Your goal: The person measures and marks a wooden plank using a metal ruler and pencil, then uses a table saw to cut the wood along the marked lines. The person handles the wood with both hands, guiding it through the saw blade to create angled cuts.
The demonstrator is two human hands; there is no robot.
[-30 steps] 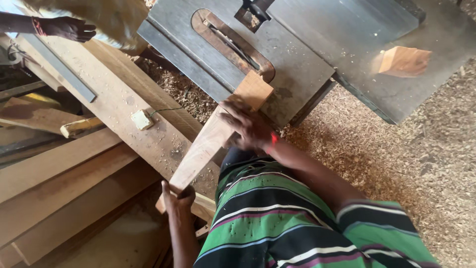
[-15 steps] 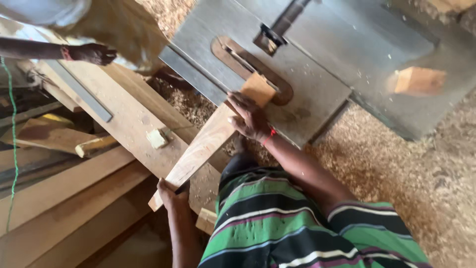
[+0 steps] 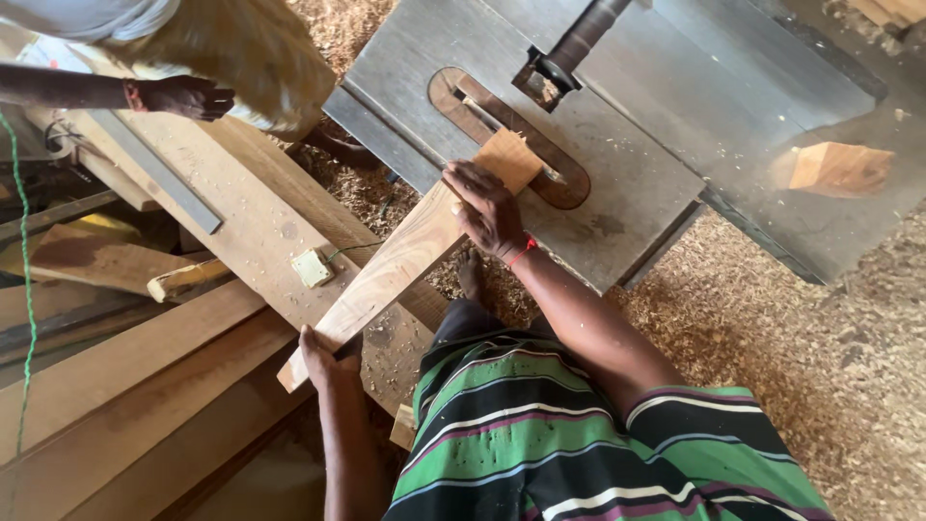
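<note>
wooden plank just meets the saw slot, uncut; right hand pressed flat on it, left hand fingers curled around its near end.

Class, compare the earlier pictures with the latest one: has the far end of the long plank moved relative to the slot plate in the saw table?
Yes. The plank has slid forward: its far end, short of the slot plate earlier, now overlaps it, with the right hand pressing on top.

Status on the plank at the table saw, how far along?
Done: plank lies on the saw table, its front end at the blade slot. In hand: right hand presses near that end, left hand grips the tail. Left: most of its length overhangs the table, seemingly uncut.
</note>
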